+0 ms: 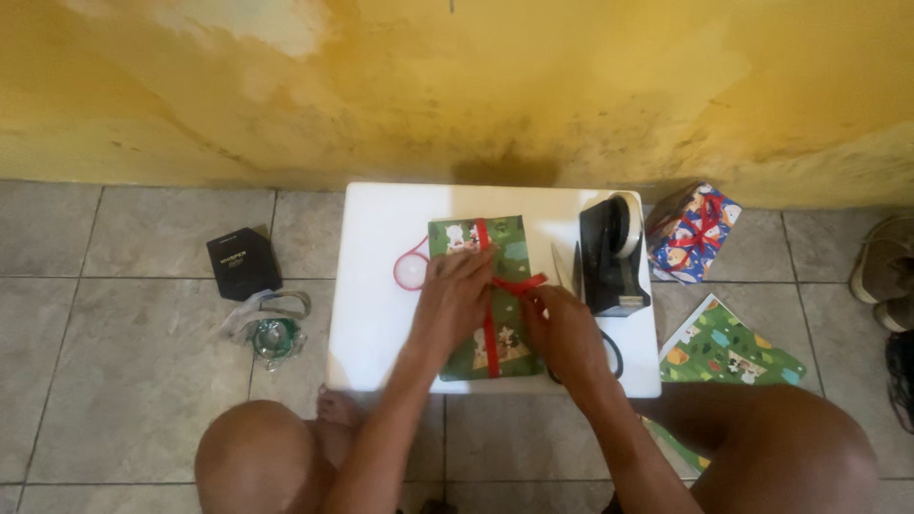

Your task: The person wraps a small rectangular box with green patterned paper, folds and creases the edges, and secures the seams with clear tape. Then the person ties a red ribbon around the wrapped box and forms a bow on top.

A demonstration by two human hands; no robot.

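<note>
The green gift-wrapped package lies in the middle of the white worktop, a red ribbon running along its length. The left hand presses flat on the package, fingers held together over the ribbon crossing. The right hand pinches the ribbon's end at the package's right edge. A black tape dispenser stands just beside it. On the floor to the right sit a blue wrapped gift and a sheet of green wrapping paper; to the left lies a small black box.
</note>
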